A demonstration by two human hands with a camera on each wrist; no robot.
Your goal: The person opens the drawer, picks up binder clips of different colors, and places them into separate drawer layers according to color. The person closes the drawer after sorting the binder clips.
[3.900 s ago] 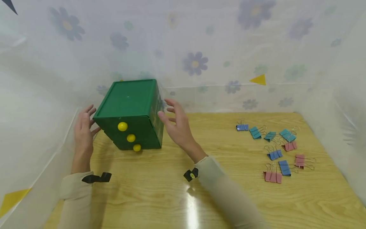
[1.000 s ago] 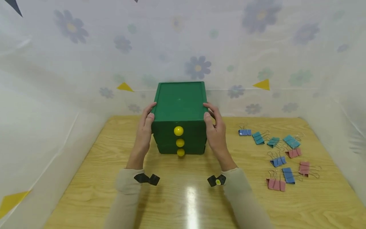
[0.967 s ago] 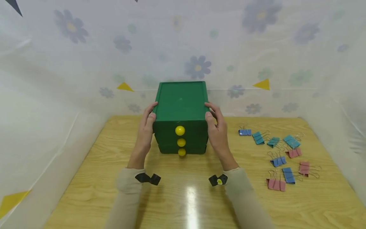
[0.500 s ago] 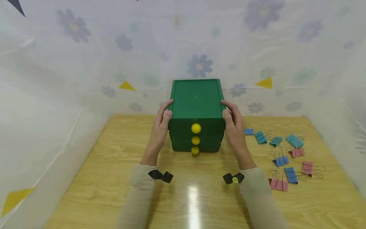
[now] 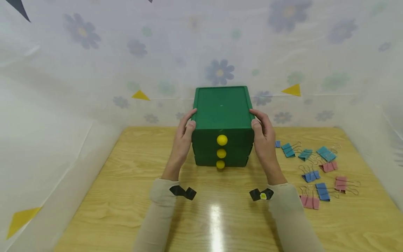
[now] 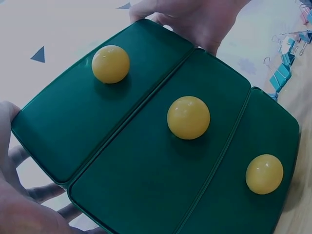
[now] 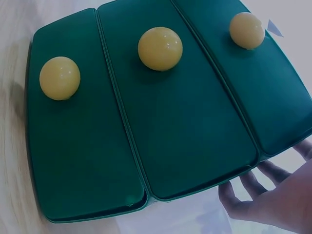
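Note:
A green three-drawer box (image 5: pixel 221 106) with three yellow ball knobs (image 5: pixel 222 140) stands on the wooden table (image 5: pixel 126 196), near the back middle. My left hand (image 5: pixel 182 140) grips its left side and my right hand (image 5: pixel 264 141) grips its right side, thumbs on the front top corners. All three drawers look closed. The left wrist view shows the drawer fronts (image 6: pixel 161 161) close up, with my left hand (image 6: pixel 14 204) at the lower left. In the right wrist view the same drawer fronts (image 7: pixel 185 122) fill the frame, my right hand (image 7: pixel 273 200) behind them.
Several blue, teal and pink binder clips (image 5: pixel 310 164) lie scattered on the table to the right of the box. Flower-patterned plastic sheeting (image 5: pixel 63 105) walls in the table at the back and both sides.
Earlier my hands hovered beside the box at the left rear. Both hands have since taken hold of it, and it has moved right to the middle, drawers facing me.

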